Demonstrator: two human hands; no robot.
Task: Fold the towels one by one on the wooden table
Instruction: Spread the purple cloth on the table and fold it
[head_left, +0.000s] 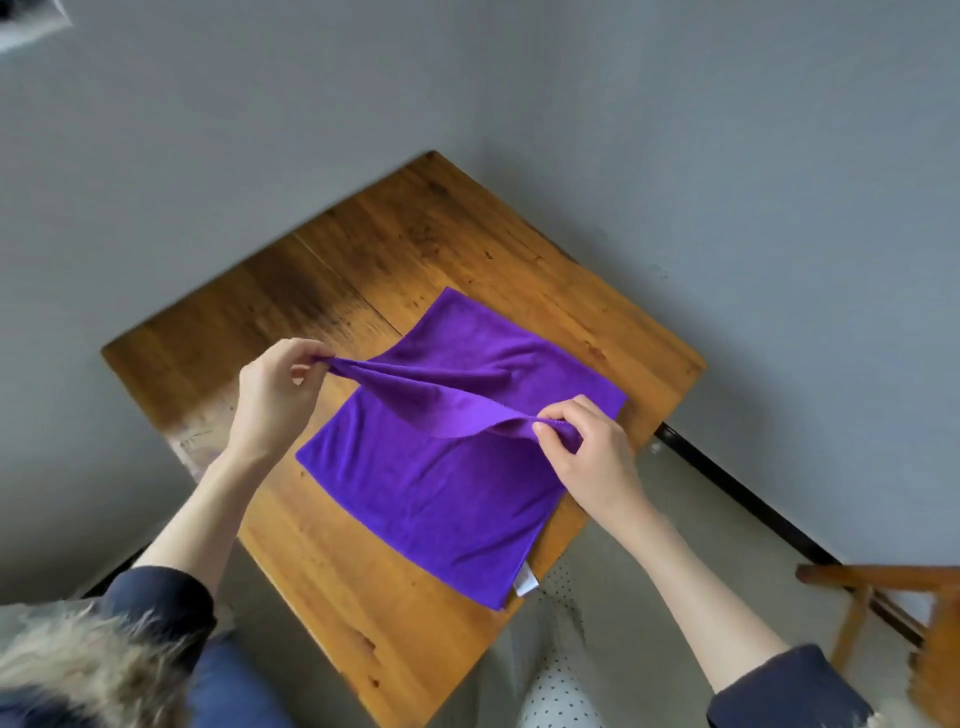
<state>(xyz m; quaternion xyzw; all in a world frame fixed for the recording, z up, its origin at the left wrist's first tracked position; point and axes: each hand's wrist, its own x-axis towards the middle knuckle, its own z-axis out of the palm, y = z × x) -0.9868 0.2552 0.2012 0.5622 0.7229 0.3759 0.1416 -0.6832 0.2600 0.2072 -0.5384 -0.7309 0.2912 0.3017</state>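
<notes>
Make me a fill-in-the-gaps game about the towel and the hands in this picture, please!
1. The towel is coloured ____.
2. The table under it is made of ____.
3. The left hand and the right hand each ____ an end of the towel's lifted edge.
4. The small tag on the towel's near corner is coloured ____.

Missing words: purple; wood; pinch; white

Chair (893, 613): cut off by the right edge.
Table (218, 322): near corner hidden behind sleeve (156, 608).
Towel (441, 483) label (525, 581): print too small to be read.
</notes>
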